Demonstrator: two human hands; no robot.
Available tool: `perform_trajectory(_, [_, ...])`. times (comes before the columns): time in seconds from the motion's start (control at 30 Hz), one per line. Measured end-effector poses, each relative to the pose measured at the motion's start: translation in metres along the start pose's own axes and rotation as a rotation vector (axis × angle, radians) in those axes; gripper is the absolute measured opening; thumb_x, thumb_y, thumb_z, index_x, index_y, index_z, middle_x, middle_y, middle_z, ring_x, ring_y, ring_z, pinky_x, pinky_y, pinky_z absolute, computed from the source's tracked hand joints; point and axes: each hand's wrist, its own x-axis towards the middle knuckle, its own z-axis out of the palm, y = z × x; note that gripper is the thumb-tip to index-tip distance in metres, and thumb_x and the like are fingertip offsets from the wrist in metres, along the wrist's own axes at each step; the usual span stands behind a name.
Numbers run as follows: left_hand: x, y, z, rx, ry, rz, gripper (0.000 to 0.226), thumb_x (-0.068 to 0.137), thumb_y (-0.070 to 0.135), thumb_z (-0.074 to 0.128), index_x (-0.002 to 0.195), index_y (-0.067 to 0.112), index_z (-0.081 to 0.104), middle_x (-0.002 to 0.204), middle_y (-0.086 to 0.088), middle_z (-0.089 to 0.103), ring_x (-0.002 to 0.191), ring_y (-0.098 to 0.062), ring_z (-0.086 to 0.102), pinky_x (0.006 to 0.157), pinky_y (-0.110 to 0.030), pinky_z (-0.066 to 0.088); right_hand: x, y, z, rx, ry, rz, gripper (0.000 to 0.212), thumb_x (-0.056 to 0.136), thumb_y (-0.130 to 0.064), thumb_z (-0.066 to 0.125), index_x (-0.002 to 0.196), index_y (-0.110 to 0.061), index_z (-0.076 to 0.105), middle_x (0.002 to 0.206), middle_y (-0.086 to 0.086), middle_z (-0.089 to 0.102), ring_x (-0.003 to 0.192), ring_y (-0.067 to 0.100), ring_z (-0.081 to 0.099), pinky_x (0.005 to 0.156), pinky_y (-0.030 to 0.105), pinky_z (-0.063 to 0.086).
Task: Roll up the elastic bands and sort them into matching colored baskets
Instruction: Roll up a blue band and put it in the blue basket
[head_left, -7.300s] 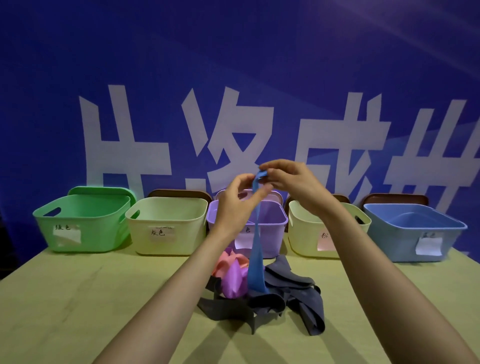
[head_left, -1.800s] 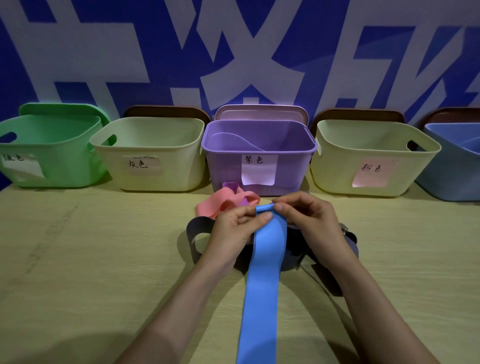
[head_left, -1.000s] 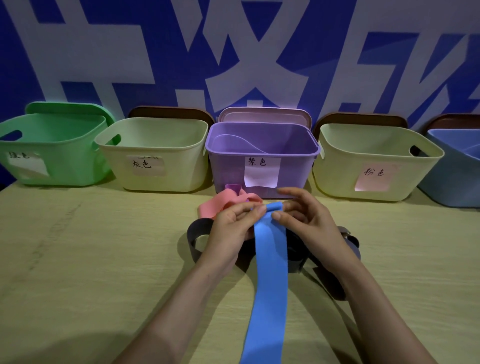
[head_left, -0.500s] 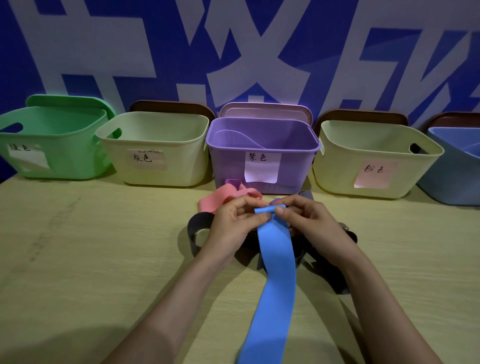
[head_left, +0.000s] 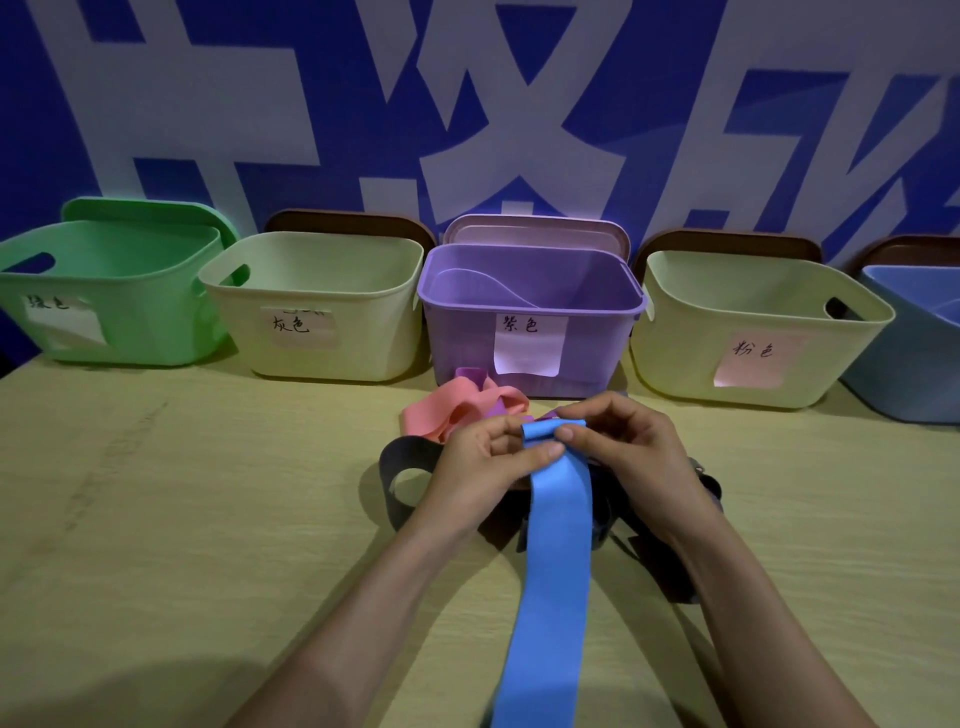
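blue band (head_left: 558, 545): middle of frame, top end curled into a small roll, rest lying flat down to the bottom edge | left hand (head_left: 478, 467): pinching the roll from the left, thumb on top | right hand (head_left: 623, 452): pinching the roll from the right, fingers curled behind | grey bands (head_left: 400, 467), pink band (head_left: 447, 410): piled under and behind the hands | blue basket (head_left: 914, 364): far right edge, well apart from the band

In front of purple basket (head_left: 530, 306): left hand (head_left: 483, 467) and right hand (head_left: 623, 452) pinch the curled top end of blue band (head_left: 558, 545). Its tail runs over the table (head_left: 182, 519), away from the basket. Pink band (head_left: 447, 410) lies nearer the basket, and grey bands (head_left: 400, 467) lie under the hands. Green basket (head_left: 156, 332) stands far left of it.
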Motion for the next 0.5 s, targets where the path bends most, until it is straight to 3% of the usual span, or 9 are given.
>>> perform_trajectory(0.1, [0.0000,0.0008,-0.0001,0.014,0.000,0.001,0.016,0.083,0.002,0.068,0.096,0.011,0.070,0.087,-0.005,0.075,0.083,-0.014,0.071,0.076,-0.022,0.056,0.0015,0.0004,-0.0004,0.001,-0.009,-0.018,0.017,0.069,-0.004,0.073,0.085,-0.001,0.068,0.093,0.018,0.072,0.086,0.023,0.069,0.079,0.030,0.057])
perform_trajectory(0.3, [0.0010,-0.0011,0.0008,0.010,0.062,0.005,0.007,0.089,0.010,0.063,0.088,0.011,0.070,0.082,-0.005,0.074,0.078,-0.013,0.070,0.071,-0.021,0.056,0.0023,0.0022,-0.0008,-0.040,-0.046,-0.051,0.017,0.070,0.001,0.073,0.086,0.004,0.068,0.088,0.010,0.073,0.086,0.018,0.069,0.078,0.025,0.056])
perform_trajectory(0.5, [0.0028,-0.0007,-0.0006,-0.017,0.110,0.019,0.008,0.088,0.008,0.063,0.095,0.010,0.067,0.087,-0.005,0.073,0.081,-0.015,0.068,0.077,-0.026,0.055,0.0012,0.0046,-0.0027,-0.153,-0.104,-0.045,0.043,0.078,-0.010,0.074,0.118,-0.019,0.062,0.099,0.017,0.064,0.093,0.023,0.066,0.085,0.029,0.054])
